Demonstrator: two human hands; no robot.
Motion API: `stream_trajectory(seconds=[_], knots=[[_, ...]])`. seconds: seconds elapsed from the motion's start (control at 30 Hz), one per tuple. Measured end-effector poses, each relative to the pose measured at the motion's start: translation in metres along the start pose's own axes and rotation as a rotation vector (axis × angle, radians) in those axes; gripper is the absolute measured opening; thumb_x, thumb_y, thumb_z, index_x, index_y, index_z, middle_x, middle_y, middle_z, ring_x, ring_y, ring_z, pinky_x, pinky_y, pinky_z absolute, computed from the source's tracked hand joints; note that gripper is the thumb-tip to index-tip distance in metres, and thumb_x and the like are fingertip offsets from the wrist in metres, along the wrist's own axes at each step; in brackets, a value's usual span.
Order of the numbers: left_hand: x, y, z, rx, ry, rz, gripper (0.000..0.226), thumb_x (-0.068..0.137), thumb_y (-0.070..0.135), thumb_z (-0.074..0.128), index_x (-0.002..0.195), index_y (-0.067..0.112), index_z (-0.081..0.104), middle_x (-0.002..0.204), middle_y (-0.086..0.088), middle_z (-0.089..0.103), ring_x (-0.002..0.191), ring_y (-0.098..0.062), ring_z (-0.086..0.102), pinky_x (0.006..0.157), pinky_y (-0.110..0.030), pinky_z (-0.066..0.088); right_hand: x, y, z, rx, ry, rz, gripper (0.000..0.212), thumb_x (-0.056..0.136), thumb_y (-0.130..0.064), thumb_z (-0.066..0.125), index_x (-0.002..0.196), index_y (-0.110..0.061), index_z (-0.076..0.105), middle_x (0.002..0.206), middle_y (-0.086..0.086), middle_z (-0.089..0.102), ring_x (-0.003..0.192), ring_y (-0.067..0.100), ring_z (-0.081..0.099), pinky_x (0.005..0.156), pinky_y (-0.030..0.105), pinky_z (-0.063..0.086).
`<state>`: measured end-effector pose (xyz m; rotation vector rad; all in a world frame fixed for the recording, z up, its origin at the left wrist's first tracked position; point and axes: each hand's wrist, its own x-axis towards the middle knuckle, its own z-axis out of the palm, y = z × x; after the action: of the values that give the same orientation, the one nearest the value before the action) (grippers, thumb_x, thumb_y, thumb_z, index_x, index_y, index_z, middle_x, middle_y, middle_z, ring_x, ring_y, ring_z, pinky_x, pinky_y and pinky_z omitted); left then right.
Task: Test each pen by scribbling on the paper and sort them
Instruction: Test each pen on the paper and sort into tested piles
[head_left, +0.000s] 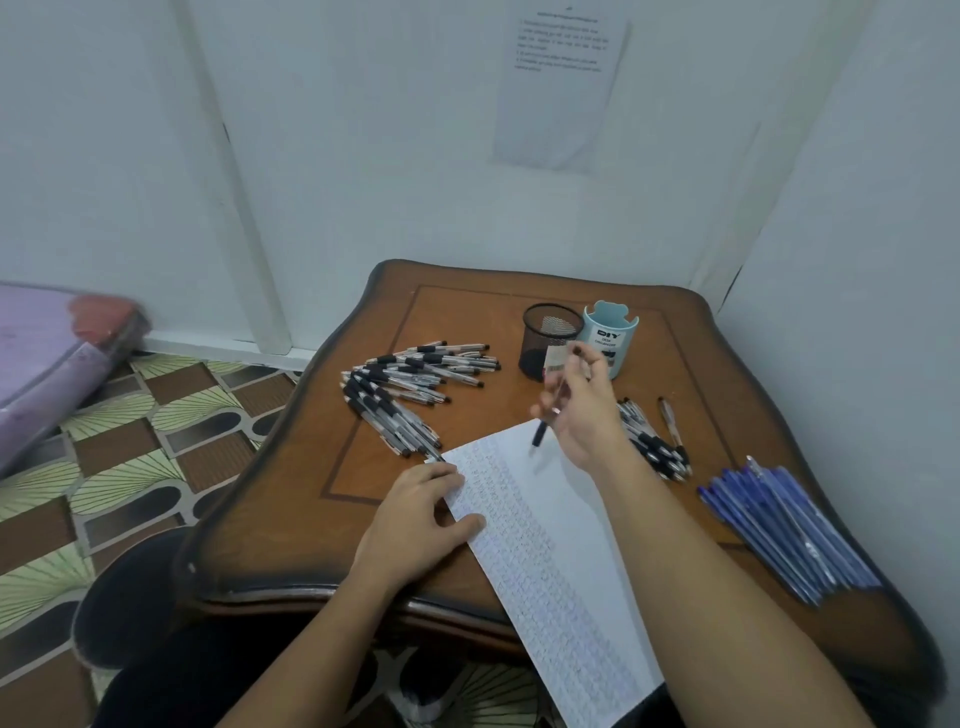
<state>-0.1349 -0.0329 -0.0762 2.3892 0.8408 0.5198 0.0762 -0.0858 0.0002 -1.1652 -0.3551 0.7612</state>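
Note:
A white sheet of paper (550, 561) covered with rows of scribbles lies across the wooden table (291, 499) and hangs over its near edge. My left hand (415, 514) rests flat on the sheet's left edge. My right hand (576, 410) holds a black-tipped pen (543, 428) above the paper's far corner, tip pointing down, slightly blurred. A fan of several black pens (410, 389) lies at the left. A smaller heap of black pens (654, 441) lies right of my hand. Several blue pens (784, 525) lie at the right edge.
A black mesh pen cup (545, 338) and a light blue "DIY" organiser cup (618, 332) stand at the back of the table. One single pen (670, 421) lies beside the small heap. A wall runs close along the right; patterned floor at the left.

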Motion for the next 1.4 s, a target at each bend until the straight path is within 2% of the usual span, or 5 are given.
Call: stream_trajectory(seconds=[0.17,0.53,0.73,1.17,1.4], knots=[[0.0,0.001,0.0,0.006,-0.008,-0.003,0.059,0.084,0.051,0.067,0.135,0.022,0.057,0.138,0.015,0.046,0.121,0.005,0.032,0.098,-0.017,0.025,-0.024,-0.007,-0.022,-0.163,-0.046,-0.008,0.021,0.099,-0.039,0.051,0.1,-0.018,0.047,0.06,-0.002,0.038,0.045,0.008,0.023,0.039,0.021,0.019],[0.0,0.002,0.002,0.012,0.006,-0.025,0.061,0.083,0.051,0.069,0.134,0.021,0.057,0.139,0.014,0.047,0.128,-0.001,0.034,0.101,-0.021,0.026,-0.067,0.006,-0.07,-0.258,-0.04,0.053,0.07,0.092,-0.061,0.027,0.1,-0.007,0.071,0.066,0.013,0.065,0.059,0.022,0.058,0.055,0.03,0.042],[0.0,0.002,0.002,0.022,0.002,-0.032,0.061,0.082,0.051,0.069,0.134,0.021,0.058,0.14,0.012,0.048,0.129,-0.004,0.034,0.101,-0.022,0.026,-0.085,0.032,-0.087,-0.287,-0.083,-0.024,0.018,0.082,-0.031,0.069,0.071,-0.016,0.066,0.064,0.015,0.063,0.05,0.023,0.051,0.041,0.024,0.037],[-0.001,0.003,0.002,0.029,0.013,-0.015,0.06,0.082,0.05,0.07,0.133,0.019,0.059,0.139,0.011,0.049,0.129,-0.005,0.036,0.1,-0.023,0.025,-0.092,0.053,-0.088,-0.633,-0.091,-0.039,0.039,0.082,-0.022,0.076,0.049,-0.026,0.057,0.053,-0.006,0.054,0.066,0.024,0.06,0.071,0.05,0.054],[-0.001,0.003,0.002,0.032,0.01,-0.023,0.061,0.082,0.05,0.07,0.133,0.02,0.059,0.139,0.011,0.049,0.13,-0.006,0.036,0.1,-0.023,0.026,-0.09,0.056,-0.089,-0.688,-0.105,-0.056,0.043,0.083,-0.012,0.071,0.048,-0.022,0.048,0.054,0.002,0.044,0.059,0.015,0.051,0.062,0.036,0.044]])
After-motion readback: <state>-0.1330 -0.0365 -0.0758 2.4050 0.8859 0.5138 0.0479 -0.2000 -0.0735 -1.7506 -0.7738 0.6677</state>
